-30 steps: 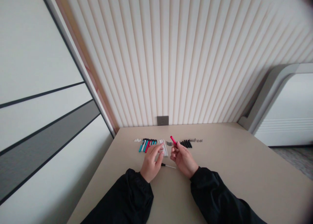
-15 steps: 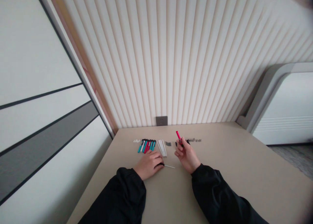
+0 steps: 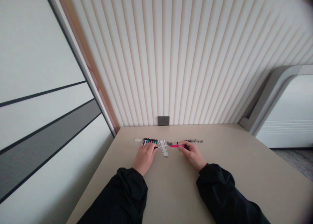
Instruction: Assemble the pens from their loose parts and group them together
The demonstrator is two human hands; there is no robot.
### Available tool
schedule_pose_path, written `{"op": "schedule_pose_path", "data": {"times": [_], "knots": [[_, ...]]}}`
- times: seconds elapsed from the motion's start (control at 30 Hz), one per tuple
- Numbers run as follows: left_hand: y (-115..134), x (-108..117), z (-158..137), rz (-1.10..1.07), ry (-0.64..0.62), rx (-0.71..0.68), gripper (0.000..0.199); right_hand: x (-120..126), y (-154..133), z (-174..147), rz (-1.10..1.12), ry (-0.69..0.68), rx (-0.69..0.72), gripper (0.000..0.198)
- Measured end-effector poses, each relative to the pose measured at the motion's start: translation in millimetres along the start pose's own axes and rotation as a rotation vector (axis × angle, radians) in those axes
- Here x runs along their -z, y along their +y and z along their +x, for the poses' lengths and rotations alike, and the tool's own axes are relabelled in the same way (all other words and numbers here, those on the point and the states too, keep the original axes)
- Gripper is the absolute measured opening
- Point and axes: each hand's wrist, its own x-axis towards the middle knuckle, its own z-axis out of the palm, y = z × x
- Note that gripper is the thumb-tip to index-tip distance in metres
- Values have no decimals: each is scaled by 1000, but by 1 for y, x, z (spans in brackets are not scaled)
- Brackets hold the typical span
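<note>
Between the fingertips of my left hand (image 3: 146, 155) is a thin white stick with a black end (image 3: 162, 146), perhaps a pen refill; it points right. My right hand (image 3: 193, 153) pinches a pink pen barrel with a dark end (image 3: 174, 146), held level and pointing left. The stick's tip and the barrel's end face each other, with a small gap. Several white sticks (image 3: 163, 150) lie below and behind the held stick. A row of black-ended pens or barrels (image 3: 150, 141) in teal, white and red is partly hidden behind my left hand.
Small grey pieces (image 3: 169, 143) lie behind the pink barrel's end. Small white pieces (image 3: 138, 140) are at the left, and a line of small dark pieces (image 3: 198, 141) at the right. A socket (image 3: 163, 120) is on the ribbed wall behind the table (image 3: 176, 191).
My left hand has lifted the white stick from the table front and moved it forward. My right hand has turned the pink barrel from upright to level, pointing left.
</note>
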Motion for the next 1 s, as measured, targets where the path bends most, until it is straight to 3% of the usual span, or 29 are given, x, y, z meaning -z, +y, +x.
{"op": "schedule_pose_path", "data": {"times": [0.3,0.73,1.0], "knots": [[2,1,2,22,-22,-32,6,-3,0,-2,-154,-26,35,28],[1,-1,1,-21,-21,-46,9,-3,2,-1,-156,-8,32,27],[10,-2,0,-85,-86,-109,12,-9,2,-6,-204,-103,34,24]]}}
